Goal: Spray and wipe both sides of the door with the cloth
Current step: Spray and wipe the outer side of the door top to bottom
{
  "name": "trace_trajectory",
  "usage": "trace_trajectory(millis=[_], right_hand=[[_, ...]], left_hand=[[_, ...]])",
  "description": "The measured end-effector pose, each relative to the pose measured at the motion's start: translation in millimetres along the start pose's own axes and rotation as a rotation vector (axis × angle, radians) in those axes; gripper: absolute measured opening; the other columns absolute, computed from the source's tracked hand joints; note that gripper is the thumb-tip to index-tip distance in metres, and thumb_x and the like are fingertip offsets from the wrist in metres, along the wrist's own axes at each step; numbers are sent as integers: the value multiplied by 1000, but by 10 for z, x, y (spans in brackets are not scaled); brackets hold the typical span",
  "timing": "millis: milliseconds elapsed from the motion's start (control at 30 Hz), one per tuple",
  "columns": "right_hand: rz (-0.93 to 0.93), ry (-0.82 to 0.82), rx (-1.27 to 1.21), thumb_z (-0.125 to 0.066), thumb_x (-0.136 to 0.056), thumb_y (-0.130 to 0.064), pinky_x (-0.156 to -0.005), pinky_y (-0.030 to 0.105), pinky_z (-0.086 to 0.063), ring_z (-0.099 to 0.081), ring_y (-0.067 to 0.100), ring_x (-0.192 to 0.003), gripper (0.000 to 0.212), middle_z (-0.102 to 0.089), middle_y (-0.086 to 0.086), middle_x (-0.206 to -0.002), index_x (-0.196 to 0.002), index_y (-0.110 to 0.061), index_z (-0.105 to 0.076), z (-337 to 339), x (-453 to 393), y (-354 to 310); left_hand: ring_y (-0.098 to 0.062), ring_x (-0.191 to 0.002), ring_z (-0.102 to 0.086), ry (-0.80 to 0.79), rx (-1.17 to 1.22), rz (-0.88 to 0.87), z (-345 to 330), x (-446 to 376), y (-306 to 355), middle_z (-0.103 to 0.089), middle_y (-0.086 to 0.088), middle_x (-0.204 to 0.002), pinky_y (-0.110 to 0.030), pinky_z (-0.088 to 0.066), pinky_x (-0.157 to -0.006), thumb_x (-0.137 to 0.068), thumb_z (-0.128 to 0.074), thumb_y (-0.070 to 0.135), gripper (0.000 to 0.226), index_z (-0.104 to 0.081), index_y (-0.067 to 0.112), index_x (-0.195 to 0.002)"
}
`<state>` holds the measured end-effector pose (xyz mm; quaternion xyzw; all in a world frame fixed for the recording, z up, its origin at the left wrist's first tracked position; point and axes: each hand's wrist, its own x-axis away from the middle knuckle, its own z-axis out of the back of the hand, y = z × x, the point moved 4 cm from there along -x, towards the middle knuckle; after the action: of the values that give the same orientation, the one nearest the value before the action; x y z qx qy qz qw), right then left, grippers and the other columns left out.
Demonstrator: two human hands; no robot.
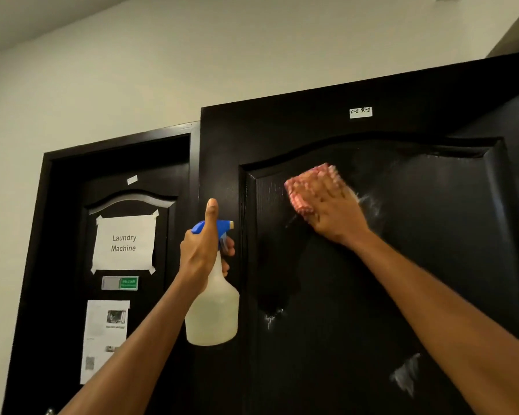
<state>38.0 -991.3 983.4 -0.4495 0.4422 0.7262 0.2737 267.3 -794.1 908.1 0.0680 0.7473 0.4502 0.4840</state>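
The door (372, 265) stands shut, wet streaks across its panel. The right hand (333, 211) presses the cloth (309, 184) flat near the door's top; the left hand (203, 247) grips the bottle (213, 310) beside it. Streaks lower on the door may dry unwiped.

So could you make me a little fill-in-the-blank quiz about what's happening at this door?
1. The right hand presses a ____ cloth against the door.
2. The left hand holds a spray bottle with a ____ nozzle.
3. The sign on the other door reads "Laundry ____".

Missing words: pink; blue; Machine
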Motion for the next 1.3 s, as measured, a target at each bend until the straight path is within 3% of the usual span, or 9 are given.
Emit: trace_trajectory(millis=[200,333,500,667,867,933,1100,1167,1300], right_hand=[[-532,61,-93,-23,-104,-56,-123,52,9,6,32,-155,66,3,6,-169,-161,-33,2,145,-142,281],[-6,-44,-117,-44,-96,-33,-125,54,0,6,30,-156,76,-5,8,-169,-161,-30,-5,-241,296,-764],[661,-286,10,-32,-102,-46,-124,51,5,10,23,-155,67,0,-2,-169,-160,-36,0,-567,1135,-1227],[118,3,-15,-47,-100,-36,-125,48,-3,-7,31,-155,70,-13,7,-167,-160,-29,-11,-178,350,-179],[-796,140,-148,-20,-105,-51,-124,57,2,10,33,-155,67,8,11,-169,-161,-23,5,136,-87,300],[-615,137,-136,-26,-105,-47,-124,59,-2,4,36,-155,67,0,14,-168,-162,-20,-3,-9,-27,-196],[455,-129,18,-43,-97,-47,-124,51,2,-3,30,-155,77,-7,5,-168,-161,-32,-2,-418,575,-948],[428,-78,100,-49,-92,-45,-123,49,-6,-11,29,-154,78,-19,5,-166,-160,-31,-13,-341,463,-609],[-232,35,15,-34,-101,-51,-126,49,-5,-3,30,-155,70,-10,7,-168,-161,-28,-7,65,246,454]], left_hand=[[-15,-45,-58,-10,-1,-16,-101,-13,-46,-64,-13,-68,-27,-50,-42,-94,-37,71,74,-60,3,-75],[-16,-45,-58,-6,9,-23,-180,-18,-53,-65,-12,-67,-29,-50,-43,-91,-37,74,75,-62,6,-74],[-19,-44,-58,-30,-2,-27,-265,54,-58,-67,-16,-70,-27,-50,-43,-90,-37,75,77,-62,4,-73],[-18,-48,-61,-50,24,-32,-269,-26,27,-65,-15,-70,-28,-51,-43,-85,-38,76,78,-63,3,-80],[-16,-45,-59,-14,36,-59,-239,-125,60,-64,-13,-68,-27,-50,-42,-89,-37,73,76,-62,2,-77],[-17,-46,-59,-10,32,-67,-255,-138,41,-65,-14,-67,-28,-51,-43,-86,-37,76,78,-62,2,-74],[-27,-60,-62,6,12,-60,-349,-167,90,-70,-23,-78,-45,-58,-66,-72,-39,95,101,-68,-1,-84],[-22,-52,-61,-14,42,-60,-438,-181,178,-68,-18,-73,-34,-55,-51,-85,-37,82,86,-66,1,-76],[-18,-46,-58,0,96,-58,-546,-281,325,-65,-15,-67,-28,-50,-43,-92,-33,76,80,-61,5,-68]])
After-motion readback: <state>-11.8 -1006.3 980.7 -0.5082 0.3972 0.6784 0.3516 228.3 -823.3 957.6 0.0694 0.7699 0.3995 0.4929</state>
